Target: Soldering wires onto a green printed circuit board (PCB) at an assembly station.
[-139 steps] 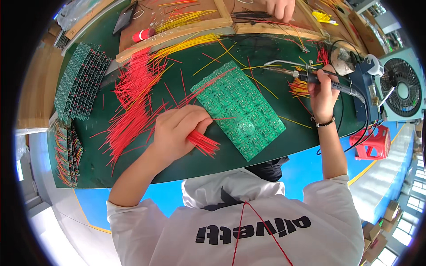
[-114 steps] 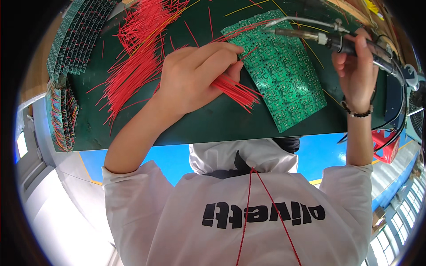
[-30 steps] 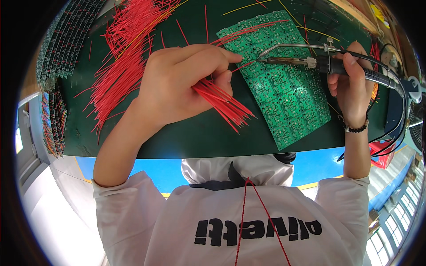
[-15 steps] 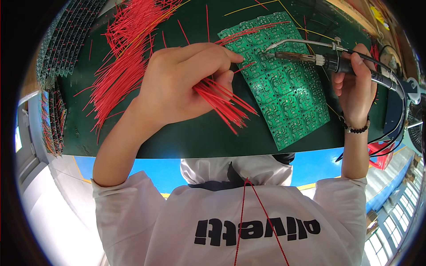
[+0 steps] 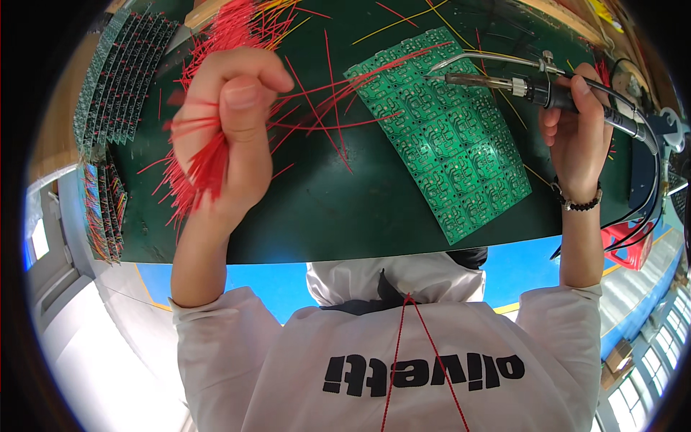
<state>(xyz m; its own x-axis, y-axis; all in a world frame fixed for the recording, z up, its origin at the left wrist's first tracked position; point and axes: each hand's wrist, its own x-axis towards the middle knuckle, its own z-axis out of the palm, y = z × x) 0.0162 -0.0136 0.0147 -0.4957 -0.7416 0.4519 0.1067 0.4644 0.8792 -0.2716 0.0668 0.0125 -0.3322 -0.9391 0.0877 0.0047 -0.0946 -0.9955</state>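
Note:
My left hand [image 5: 234, 122] is raised over the left part of the table, closed round a bunch of red wires [image 5: 209, 169] whose ends stick out blurred below the fist. In my right hand [image 5: 581, 137] is a soldering iron [image 5: 536, 92], with a thin metal feed tube [image 5: 497, 57] clamped along it. The iron's tip hovers over the upper part of a green circuit board panel [image 5: 461, 144]; whether it touches cannot be told. A few red wires [image 5: 374, 124] reach from the panel's left edge toward my left hand.
A heap of red wires [image 5: 234, 25] lies behind my left hand. Stacked circuit boards [image 5: 122, 79] stand at the far left, with more wired boards [image 5: 104, 209] below them. Yellow wires [image 5: 403, 21] lie at the back. Black cables [image 5: 651, 180] hang from the iron at right.
My left hand has moved left, away from the panel, with the red wire bunch and has turned over. Loose red wires now lie between it and the panel. My right hand has barely moved.

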